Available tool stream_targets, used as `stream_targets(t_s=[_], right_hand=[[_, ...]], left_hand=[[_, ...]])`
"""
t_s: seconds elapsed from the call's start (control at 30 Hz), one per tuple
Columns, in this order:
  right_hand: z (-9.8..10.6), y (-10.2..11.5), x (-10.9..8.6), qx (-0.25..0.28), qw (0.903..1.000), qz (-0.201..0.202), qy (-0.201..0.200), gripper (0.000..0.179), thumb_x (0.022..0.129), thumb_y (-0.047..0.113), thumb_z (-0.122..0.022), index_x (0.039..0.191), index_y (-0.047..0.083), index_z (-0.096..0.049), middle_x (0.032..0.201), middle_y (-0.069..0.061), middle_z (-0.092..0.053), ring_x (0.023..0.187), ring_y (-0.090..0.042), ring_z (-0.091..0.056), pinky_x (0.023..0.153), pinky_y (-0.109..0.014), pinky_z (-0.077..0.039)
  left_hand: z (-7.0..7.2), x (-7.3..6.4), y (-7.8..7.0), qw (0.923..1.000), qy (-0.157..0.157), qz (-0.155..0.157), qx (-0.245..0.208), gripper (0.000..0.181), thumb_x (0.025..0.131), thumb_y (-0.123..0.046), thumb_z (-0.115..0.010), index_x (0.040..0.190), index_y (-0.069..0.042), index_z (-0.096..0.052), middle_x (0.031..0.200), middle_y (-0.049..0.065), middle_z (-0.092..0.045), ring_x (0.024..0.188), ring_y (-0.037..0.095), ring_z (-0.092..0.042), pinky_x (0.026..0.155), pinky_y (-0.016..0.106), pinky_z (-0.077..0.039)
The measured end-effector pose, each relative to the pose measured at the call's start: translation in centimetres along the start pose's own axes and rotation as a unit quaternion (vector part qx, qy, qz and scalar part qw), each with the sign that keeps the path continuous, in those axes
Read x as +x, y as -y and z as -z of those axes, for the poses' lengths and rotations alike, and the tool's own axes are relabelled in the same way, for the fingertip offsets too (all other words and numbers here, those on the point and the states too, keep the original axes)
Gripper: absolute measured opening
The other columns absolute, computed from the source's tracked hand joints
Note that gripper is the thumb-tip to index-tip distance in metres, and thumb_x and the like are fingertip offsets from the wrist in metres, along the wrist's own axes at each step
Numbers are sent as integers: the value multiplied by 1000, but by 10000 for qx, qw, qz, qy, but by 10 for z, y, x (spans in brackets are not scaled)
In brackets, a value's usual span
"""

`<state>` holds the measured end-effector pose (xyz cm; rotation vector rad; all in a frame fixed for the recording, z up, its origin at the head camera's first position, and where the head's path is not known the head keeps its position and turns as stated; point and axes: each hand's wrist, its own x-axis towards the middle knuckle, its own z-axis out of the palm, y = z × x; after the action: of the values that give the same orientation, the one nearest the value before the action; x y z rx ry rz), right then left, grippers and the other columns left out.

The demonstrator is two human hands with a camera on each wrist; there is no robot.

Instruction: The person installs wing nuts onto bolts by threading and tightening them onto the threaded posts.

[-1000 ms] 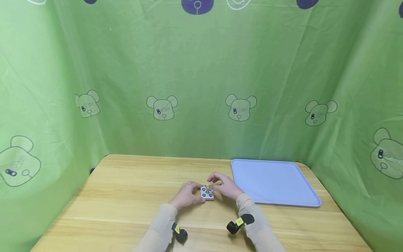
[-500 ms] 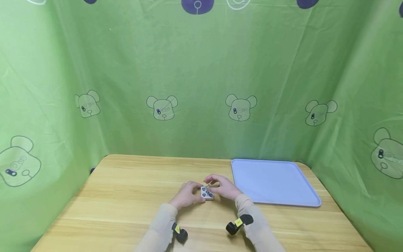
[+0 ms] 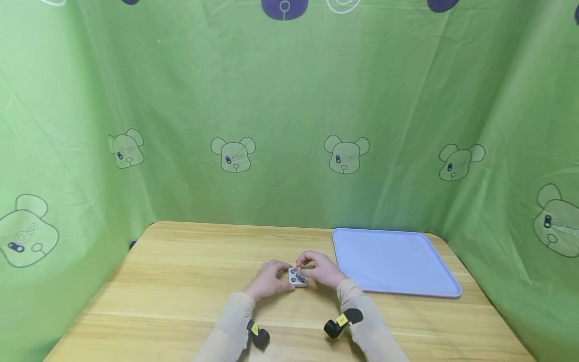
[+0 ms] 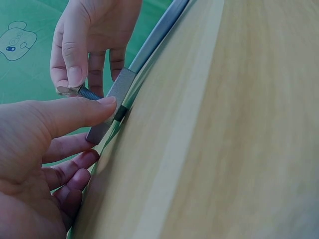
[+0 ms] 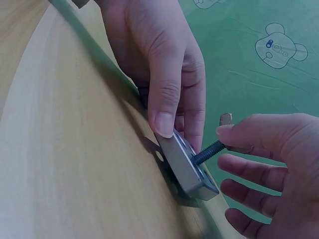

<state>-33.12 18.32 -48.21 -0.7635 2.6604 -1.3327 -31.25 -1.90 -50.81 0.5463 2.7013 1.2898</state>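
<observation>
A small square metal block (image 3: 292, 283) with several round holes lies on the wooden table before me. My left hand (image 3: 268, 280) grips it from the left, thumb on the near edge and fingers behind the far one. Up from the middle of the block stands a wing bolt (image 5: 208, 153), its threaded shank showing between block and wings. At its wings, my right hand (image 3: 322, 269) pinches with thumb and index finger. The other right fingers are spread loosely below, seen in the right wrist view. Part of the bolt's head is hidden by the right thumb.
To the right of my hands lies a pale lilac tray (image 3: 393, 261) with a raised rim. The wood-grain table (image 3: 203, 256) reaches back to green curtains (image 3: 280, 196) printed with bear faces, which close in the sides as well.
My right hand has come slightly left and down, its fingers closing onto the wings of the bolt, which showed uncovered a second ago. The left hand and block have stayed in place.
</observation>
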Motion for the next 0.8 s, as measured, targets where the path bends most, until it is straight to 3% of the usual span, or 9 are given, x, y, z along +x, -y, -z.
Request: stream_targets(t_s=[0.33, 0.63, 0.8], right_hand=[[-6, -4, 2, 87, 9996, -203, -179, 16, 82, 16, -74, 87, 10, -59, 100, -5, -66, 101, -20, -58, 96, -50, -48], [-1, 2, -1, -41, 9987, -405, -297, 19, 88, 29, -69, 98, 14, -62, 102, -3, -67, 105, -23, -60, 94, -48, -48], [3, -2, 0, -78, 9983, -332, -465, 11, 92, 20, -63, 101, 13, -62, 102, -4, -66, 102, -21, -60, 93, -43, -48]], left_hand=[[0, 0, 0, 10000, 7, -16, 21, 57, 74, -27, -81, 124, -7, -63, 127, 13, -60, 116, 30, -49, 101, 55, -42], [-1, 1, 1, 10000, -21, -16, -40, 58, 73, -26, -81, 124, -6, -63, 127, 14, -60, 116, 30, -49, 102, 54, -42], [-1, 1, 1, 10000, -28, -3, -33, 58, 73, -25, -82, 125, -6, -63, 128, 14, -60, 116, 30, -50, 103, 54, -41]])
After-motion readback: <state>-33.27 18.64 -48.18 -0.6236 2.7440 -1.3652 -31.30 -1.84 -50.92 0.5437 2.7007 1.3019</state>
